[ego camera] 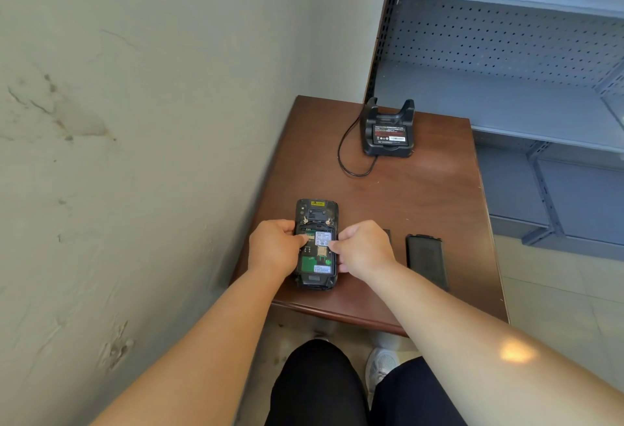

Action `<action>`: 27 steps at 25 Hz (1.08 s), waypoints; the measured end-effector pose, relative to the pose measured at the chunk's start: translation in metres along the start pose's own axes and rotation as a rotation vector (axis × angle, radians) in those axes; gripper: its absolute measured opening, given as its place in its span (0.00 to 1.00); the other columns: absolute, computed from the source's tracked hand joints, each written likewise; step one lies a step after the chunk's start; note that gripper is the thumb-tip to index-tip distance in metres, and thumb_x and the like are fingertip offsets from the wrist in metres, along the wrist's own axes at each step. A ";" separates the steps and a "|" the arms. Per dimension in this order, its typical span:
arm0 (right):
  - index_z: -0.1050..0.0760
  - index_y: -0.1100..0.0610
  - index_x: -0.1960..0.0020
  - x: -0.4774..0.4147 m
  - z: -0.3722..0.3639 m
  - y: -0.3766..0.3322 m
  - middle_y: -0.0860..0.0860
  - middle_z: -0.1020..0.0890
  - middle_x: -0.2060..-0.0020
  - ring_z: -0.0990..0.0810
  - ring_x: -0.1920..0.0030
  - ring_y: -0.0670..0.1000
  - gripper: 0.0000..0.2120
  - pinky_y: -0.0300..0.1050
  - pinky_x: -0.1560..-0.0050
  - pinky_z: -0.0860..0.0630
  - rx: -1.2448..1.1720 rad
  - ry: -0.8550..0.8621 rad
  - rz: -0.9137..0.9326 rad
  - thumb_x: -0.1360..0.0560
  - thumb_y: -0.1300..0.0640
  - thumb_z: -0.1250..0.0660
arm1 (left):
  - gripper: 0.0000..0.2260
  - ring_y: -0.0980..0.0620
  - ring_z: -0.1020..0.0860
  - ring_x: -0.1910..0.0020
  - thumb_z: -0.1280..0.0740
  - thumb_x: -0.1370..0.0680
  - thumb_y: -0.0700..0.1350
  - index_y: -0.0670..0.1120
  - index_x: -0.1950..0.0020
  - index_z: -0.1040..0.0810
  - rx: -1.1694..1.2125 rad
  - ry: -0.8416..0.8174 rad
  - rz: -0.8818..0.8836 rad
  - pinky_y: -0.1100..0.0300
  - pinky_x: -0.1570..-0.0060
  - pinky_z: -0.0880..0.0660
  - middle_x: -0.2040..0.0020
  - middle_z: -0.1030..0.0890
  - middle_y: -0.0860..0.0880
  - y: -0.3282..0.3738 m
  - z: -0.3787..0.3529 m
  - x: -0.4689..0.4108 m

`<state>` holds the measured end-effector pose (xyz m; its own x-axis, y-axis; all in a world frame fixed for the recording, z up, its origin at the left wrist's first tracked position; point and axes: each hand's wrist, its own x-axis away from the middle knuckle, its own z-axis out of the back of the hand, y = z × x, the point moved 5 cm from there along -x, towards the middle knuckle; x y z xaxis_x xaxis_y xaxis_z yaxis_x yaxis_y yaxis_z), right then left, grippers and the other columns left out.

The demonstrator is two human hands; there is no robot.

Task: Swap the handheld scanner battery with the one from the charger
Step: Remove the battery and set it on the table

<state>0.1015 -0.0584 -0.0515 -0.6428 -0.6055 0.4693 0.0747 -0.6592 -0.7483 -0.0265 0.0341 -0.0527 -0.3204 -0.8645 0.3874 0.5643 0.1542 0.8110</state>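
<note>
Black handheld scanner [316,243] rests on a brown wooden table [422,196] by a stained wall [135,121], my left grip [273,246] and right grip [363,250] clasping it.

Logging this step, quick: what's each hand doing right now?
Left hand: grips the scanner by its left edge.
Right hand: grips the scanner's right edge, thumb over the open battery bay.
</note>
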 end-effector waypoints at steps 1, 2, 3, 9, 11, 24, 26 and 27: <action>0.22 0.71 0.55 -0.002 -0.001 0.001 0.63 0.19 0.65 0.18 0.55 0.66 0.11 0.63 0.51 0.20 0.000 -0.002 -0.007 0.30 0.62 0.29 | 0.11 0.50 0.18 0.56 0.29 0.27 0.38 0.43 0.45 0.17 -0.009 0.006 0.002 0.55 0.50 0.20 0.51 0.15 0.45 -0.001 0.000 -0.001; 0.22 0.72 0.55 -0.004 -0.002 0.002 0.64 0.18 0.64 0.18 0.54 0.67 0.11 0.63 0.51 0.21 -0.002 -0.001 -0.014 0.30 0.62 0.28 | 0.11 0.50 0.18 0.57 0.29 0.27 0.38 0.43 0.45 0.17 -0.011 0.006 0.005 0.57 0.52 0.21 0.51 0.15 0.45 -0.002 0.000 -0.003; 0.23 0.72 0.54 -0.006 -0.002 0.002 0.66 0.17 0.61 0.18 0.53 0.68 0.12 0.63 0.51 0.21 -0.006 0.002 -0.020 0.30 0.62 0.28 | 0.11 0.51 0.19 0.58 0.29 0.27 0.38 0.43 0.44 0.17 -0.008 0.003 0.010 0.59 0.54 0.22 0.51 0.15 0.45 -0.002 0.000 -0.004; 0.23 0.63 0.65 -0.016 -0.004 0.006 0.64 0.16 0.60 0.17 0.55 0.65 0.07 0.60 0.50 0.20 -0.031 0.024 -0.042 0.32 0.62 0.26 | 0.11 0.50 0.18 0.56 0.28 0.28 0.39 0.44 0.46 0.16 -0.011 0.021 0.005 0.55 0.50 0.20 0.52 0.15 0.45 -0.005 0.000 -0.010; 0.26 0.55 0.69 -0.018 -0.004 0.008 0.62 0.16 0.59 0.17 0.55 0.62 0.12 0.59 0.50 0.20 -0.040 0.035 -0.053 0.33 0.62 0.26 | 0.11 0.51 0.18 0.57 0.26 0.30 0.40 0.45 0.48 0.16 -0.032 0.042 0.007 0.55 0.50 0.21 0.54 0.15 0.47 -0.006 0.000 -0.012; 0.21 0.52 0.64 -0.016 0.056 -0.012 0.53 0.15 0.63 0.16 0.59 0.57 0.08 0.55 0.56 0.18 0.000 0.087 0.075 0.27 0.53 0.32 | 0.06 0.52 0.22 0.61 0.30 0.27 0.47 0.45 0.53 0.19 -0.045 0.190 -0.059 0.62 0.59 0.30 0.61 0.20 0.51 0.038 0.012 -0.021; 0.21 0.51 0.63 -0.024 0.069 -0.012 0.54 0.15 0.62 0.16 0.60 0.57 0.06 0.54 0.57 0.18 -0.006 0.099 0.087 0.27 0.53 0.32 | 0.04 0.54 0.22 0.63 0.30 0.27 0.46 0.47 0.54 0.19 -0.052 0.169 -0.099 0.62 0.60 0.28 0.61 0.20 0.53 0.052 0.003 -0.024; 0.21 0.50 0.63 -0.030 0.077 -0.011 0.53 0.15 0.62 0.16 0.60 0.56 0.06 0.54 0.56 0.18 -0.012 0.111 0.091 0.28 0.53 0.32 | 0.04 0.53 0.22 0.61 0.30 0.27 0.46 0.48 0.55 0.19 -0.057 0.156 -0.123 0.61 0.58 0.27 0.61 0.20 0.53 0.059 -0.002 -0.027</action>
<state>0.1783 -0.0675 -0.0209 -0.7143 -0.6089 0.3450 0.1275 -0.5980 -0.7913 0.0170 0.0654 -0.0162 -0.2706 -0.9393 0.2109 0.5720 0.0193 0.8200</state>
